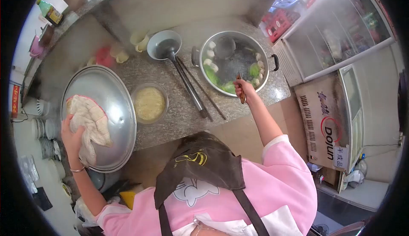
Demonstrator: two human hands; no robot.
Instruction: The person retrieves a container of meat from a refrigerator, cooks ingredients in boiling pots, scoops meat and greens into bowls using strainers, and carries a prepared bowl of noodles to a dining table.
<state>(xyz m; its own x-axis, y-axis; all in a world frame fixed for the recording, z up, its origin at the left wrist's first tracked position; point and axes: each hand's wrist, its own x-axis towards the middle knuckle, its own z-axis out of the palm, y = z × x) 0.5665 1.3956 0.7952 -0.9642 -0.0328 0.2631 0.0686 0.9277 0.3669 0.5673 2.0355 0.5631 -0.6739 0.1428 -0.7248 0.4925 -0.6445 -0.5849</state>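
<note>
My left hand (73, 136) grips a cream cloth (87, 125) lying over a large domed metal lid (121, 108), tilted at the counter's left end. The lid's knob is hidden under the cloth. Over the near rim of a big two-handled pot (267, 82), my right hand (244, 87) is closed round the wooden handle of a ladle (225, 48), whose round grey head appears to sit in the water at the back. White balls (208, 61) and green leaves (211, 75) float along the pot's sides. Steam blurs the scene.
Left of the pot, a white bowl (153, 38) holds a long-handled metal ladle (183, 76), with long chopsticks (208, 100) alongside. A clear bowl of yellowish food (149, 103) stands beside the lid. A glass-door fridge (336, 36) and a carton (321, 121) stand right.
</note>
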